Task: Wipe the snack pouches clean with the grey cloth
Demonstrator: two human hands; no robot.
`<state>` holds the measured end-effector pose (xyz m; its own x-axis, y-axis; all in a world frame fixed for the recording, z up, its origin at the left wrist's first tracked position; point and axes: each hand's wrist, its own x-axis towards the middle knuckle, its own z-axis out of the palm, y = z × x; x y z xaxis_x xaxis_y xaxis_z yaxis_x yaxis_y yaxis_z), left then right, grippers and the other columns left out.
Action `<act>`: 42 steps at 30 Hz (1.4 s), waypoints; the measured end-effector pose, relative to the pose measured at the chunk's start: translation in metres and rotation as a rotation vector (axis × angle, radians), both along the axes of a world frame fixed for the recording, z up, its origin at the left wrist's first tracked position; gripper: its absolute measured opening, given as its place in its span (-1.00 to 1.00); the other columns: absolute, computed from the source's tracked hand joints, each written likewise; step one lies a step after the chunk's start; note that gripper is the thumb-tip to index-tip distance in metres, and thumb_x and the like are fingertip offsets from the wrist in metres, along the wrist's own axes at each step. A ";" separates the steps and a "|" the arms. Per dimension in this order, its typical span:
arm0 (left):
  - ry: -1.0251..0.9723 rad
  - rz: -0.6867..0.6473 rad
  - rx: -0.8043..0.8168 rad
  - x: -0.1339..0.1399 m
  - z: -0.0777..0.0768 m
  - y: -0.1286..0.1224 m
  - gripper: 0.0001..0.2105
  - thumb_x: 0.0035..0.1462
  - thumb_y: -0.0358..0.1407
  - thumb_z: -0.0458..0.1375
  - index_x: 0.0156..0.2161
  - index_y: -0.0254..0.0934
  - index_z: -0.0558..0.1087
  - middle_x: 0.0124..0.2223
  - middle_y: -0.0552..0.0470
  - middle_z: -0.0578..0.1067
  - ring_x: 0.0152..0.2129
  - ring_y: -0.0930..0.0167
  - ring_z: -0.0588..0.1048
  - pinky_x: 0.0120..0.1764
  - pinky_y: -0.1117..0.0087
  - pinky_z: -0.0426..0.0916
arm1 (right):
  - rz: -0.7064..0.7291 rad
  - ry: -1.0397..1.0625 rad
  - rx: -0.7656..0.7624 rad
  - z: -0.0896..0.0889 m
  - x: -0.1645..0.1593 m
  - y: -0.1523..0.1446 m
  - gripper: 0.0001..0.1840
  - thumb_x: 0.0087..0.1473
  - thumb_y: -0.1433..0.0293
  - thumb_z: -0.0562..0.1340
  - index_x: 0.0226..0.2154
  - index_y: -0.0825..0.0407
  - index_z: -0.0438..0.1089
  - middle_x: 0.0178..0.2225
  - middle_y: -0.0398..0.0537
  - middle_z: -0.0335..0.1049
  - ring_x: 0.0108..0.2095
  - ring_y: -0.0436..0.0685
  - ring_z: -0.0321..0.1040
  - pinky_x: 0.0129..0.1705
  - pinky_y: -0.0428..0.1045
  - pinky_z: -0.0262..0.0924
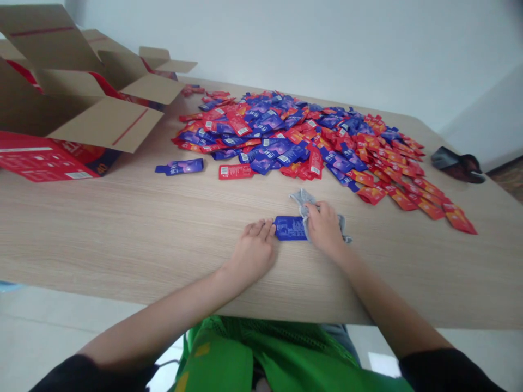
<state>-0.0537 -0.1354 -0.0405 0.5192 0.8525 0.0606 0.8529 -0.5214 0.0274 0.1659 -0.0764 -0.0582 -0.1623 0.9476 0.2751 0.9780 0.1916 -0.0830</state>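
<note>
A blue sachet [290, 228] lies flat on the wooden table [134, 234], its printed text side up. My left hand [255, 247] has its fingers closed together at the sachet's narrow left end, holding it against the table. A crumpled grey cloth [301, 197] is bunched under my right hand [326, 227], whose fingers are curled on it. The cloth covers the right end of the sachet, so that end is hidden.
A large heap of red and blue sachets [265, 122] spreads across the back and right. One blue sachet [182, 167] lies apart at left. Open cardboard boxes [110, 125] stand at the far left. A dark, shiny object [457, 164] rests near the right edge.
</note>
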 end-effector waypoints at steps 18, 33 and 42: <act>-0.024 0.039 -0.039 0.001 0.003 -0.004 -0.53 0.29 -0.28 -0.03 0.23 -0.49 0.30 0.31 -0.21 0.24 0.23 0.13 0.27 0.15 0.10 0.27 | 0.026 0.046 0.008 -0.007 -0.002 0.004 -0.59 0.17 0.46 0.03 0.05 0.08 0.34 -0.05 0.16 0.29 -0.08 0.27 0.20 -0.06 0.12 0.09; 0.012 0.061 0.014 0.004 0.001 -0.006 -0.60 0.32 -0.34 -0.06 0.15 -0.50 0.40 0.23 -0.29 0.36 0.19 0.11 0.31 0.09 0.12 0.30 | 0.216 -0.022 -0.031 0.006 -0.077 -0.016 -0.58 0.26 0.39 0.00 0.12 0.11 0.27 0.04 0.22 0.28 -0.04 0.28 0.17 -0.04 0.13 0.05; 0.070 0.050 -0.006 0.005 -0.003 -0.006 -0.54 0.29 -0.43 -0.10 0.25 -0.51 0.26 0.33 -0.23 0.19 0.23 0.11 0.25 0.10 0.11 0.29 | -0.043 0.058 0.044 0.003 -0.004 -0.011 -0.56 0.20 0.43 0.00 0.10 0.14 0.26 0.00 0.20 0.25 -0.05 0.30 0.18 -0.04 0.14 0.06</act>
<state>-0.0489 -0.1417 -0.0440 0.4784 0.8779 0.0203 0.8780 -0.4777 -0.0300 0.1623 -0.0875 -0.0551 -0.1046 0.9400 0.3247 0.9792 0.1545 -0.1318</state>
